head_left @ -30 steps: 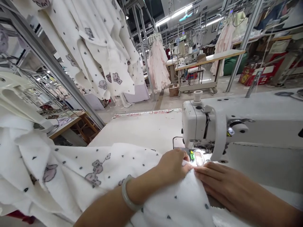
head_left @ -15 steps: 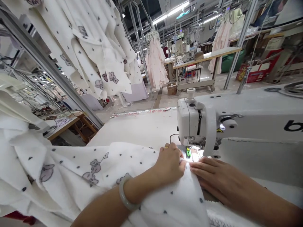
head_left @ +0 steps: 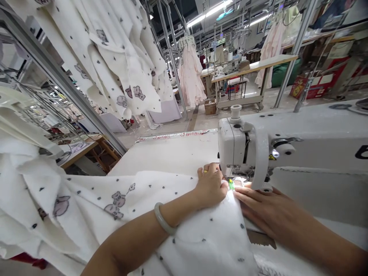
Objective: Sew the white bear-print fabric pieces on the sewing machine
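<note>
White fleecy fabric [head_left: 161, 191] with grey bear prints lies across the sewing table, its edge running under the needle area of a white sewing machine [head_left: 313, 142]. My left hand [head_left: 211, 186] is closed on the fabric edge, just left of the lit presser foot [head_left: 231, 184], which has a green part. On the other side, my right hand [head_left: 264, 203] lies flat with fingers stretched out, its fingertips touching the fabric edge close to the foot. The needle itself is hidden.
More printed fabric pieces [head_left: 115, 57] hang from a rack at upper left. A white plastic hanger [head_left: 25, 126] with fabric stands at the left. A metal post [head_left: 63, 76] slants beside the table. Behind are pink garments [head_left: 189, 73] and another worktable [head_left: 255, 68].
Both hands have moved forward with the fabric edge, closer to the presser foot. More of a brownish toothed edge shows below my right hand. The view has shifted slightly.
</note>
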Demonstrator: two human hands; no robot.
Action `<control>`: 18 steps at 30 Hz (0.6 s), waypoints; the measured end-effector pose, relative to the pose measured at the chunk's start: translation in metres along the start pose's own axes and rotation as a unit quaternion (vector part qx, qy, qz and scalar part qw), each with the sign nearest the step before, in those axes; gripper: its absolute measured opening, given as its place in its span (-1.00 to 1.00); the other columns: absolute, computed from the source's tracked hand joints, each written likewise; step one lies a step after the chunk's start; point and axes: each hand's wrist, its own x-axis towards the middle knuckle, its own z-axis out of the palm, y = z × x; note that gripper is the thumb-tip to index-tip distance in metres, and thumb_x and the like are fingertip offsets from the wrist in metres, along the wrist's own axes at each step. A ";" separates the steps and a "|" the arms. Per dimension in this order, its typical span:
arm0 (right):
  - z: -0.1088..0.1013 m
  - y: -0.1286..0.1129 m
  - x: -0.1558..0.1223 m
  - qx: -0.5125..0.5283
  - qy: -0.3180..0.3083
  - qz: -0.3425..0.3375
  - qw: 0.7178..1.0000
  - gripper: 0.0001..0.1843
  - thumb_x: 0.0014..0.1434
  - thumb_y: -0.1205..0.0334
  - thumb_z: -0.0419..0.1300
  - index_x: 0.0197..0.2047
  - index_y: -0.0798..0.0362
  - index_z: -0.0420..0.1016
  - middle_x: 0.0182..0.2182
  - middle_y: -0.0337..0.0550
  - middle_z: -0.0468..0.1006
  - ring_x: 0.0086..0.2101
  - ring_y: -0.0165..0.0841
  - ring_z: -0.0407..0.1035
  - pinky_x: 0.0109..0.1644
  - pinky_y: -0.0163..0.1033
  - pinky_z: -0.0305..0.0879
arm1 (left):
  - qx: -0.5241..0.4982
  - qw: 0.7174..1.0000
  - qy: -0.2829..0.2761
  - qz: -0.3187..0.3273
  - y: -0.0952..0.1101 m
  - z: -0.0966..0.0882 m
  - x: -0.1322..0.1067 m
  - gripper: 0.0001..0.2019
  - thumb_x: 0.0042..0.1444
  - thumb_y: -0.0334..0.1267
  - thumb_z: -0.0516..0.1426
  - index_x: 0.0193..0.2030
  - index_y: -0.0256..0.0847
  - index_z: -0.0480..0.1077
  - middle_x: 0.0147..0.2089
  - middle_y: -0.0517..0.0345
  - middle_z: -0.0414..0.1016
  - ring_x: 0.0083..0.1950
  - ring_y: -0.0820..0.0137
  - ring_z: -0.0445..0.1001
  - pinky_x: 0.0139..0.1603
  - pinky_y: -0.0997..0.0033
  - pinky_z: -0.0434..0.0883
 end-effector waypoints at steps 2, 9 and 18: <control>-0.002 -0.001 0.002 0.012 0.011 0.011 1.000 -0.71 0.52 0.25 -0.09 -0.03 0.01 0.46 -0.17 -0.14 0.64 -0.18 -0.26 0.54 -0.11 -0.12 0.23 | 0.002 1.000 -0.004 0.001 0.000 -0.001 0.001 -0.84 0.27 -0.27 -0.02 -0.32 -0.19 0.29 0.07 -0.05 0.33 0.26 0.08 0.19 0.36 -0.09 0.14; -0.004 0.000 0.002 0.055 0.003 0.038 0.998 -0.70 0.53 0.20 -0.08 -0.08 -0.05 0.47 -0.14 -0.19 0.65 -0.23 -0.28 0.53 -0.12 -0.13 0.23 | -0.001 1.000 -0.006 -0.008 0.001 -0.003 0.002 -0.85 0.25 -0.26 0.00 -0.31 -0.20 0.33 0.08 -0.07 0.32 0.27 0.07 0.20 0.36 -0.06 0.17; 0.003 0.009 -0.006 0.058 -0.013 0.067 0.996 -0.68 0.54 0.05 -0.07 0.02 -0.08 0.48 -0.08 -0.19 0.67 -0.20 -0.22 0.53 0.03 -0.03 0.28 | 0.006 1.000 0.000 -0.017 0.002 -0.003 0.002 -0.85 0.30 -0.28 0.05 -0.11 -0.23 0.43 0.10 -0.09 0.38 0.28 0.07 0.27 0.39 -0.03 0.21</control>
